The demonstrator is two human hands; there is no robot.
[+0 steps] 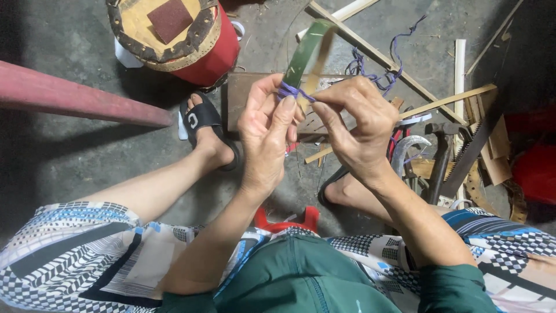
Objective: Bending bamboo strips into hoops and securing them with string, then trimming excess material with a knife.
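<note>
My left hand [267,130] grips a flat green bamboo strip [306,51] that stands up and tilts to the right. Purple string [292,91] is wound around the strip just above my left fingers. My right hand [356,124] pinches that string at the strip, thumb and forefinger pressed together. More of the purple string [370,66] trails off behind my right hand across the floor.
A red drum-like stool [211,55] with a worn top stands at the upper left, a red pole [69,98] beside it. A wooden block [240,98] lies under my hands. At right lie bamboo slats [446,101], a hammer [443,153], a curved blade [408,148] and a saw [470,152].
</note>
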